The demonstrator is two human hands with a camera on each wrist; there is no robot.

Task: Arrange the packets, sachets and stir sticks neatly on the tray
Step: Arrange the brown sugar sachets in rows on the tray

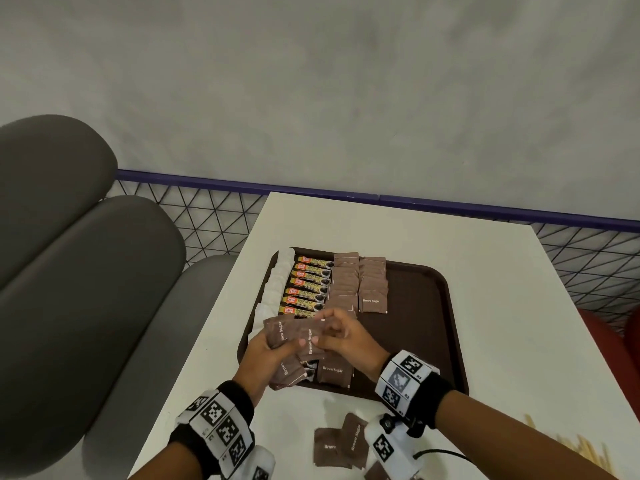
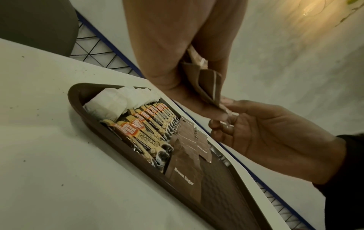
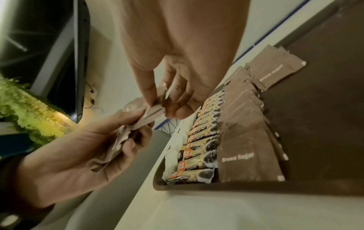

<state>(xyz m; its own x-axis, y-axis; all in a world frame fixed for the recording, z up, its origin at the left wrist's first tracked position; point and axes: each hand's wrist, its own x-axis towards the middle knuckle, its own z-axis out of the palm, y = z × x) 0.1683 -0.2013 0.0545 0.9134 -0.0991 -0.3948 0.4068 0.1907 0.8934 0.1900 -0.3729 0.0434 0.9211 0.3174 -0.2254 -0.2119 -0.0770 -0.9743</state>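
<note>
Over the near left corner of the brown tray (image 1: 433,323), my left hand (image 1: 266,348) grips a bunch of brown sugar sachets (image 1: 280,332). My right hand (image 1: 341,336) pinches the end of one sachet (image 1: 311,336) at the top of that bunch; the right wrist view shows its thumb and fingers closed on the sachet (image 3: 151,112). On the tray lie a column of white sachets (image 1: 277,285), a row of coffee granule packets (image 1: 310,289) and two rows of brown sugar sachets (image 1: 360,285). More brown sachets (image 1: 334,374) lie loose at the tray's near edge.
Loose brown sugar sachets (image 1: 339,445) lie on the white table (image 1: 502,271) in front of the tray. Wooden stir sticks (image 1: 581,448) lie at the table's near right. The right half of the tray is bare. A grey padded bench (image 1: 86,271) stands to the left.
</note>
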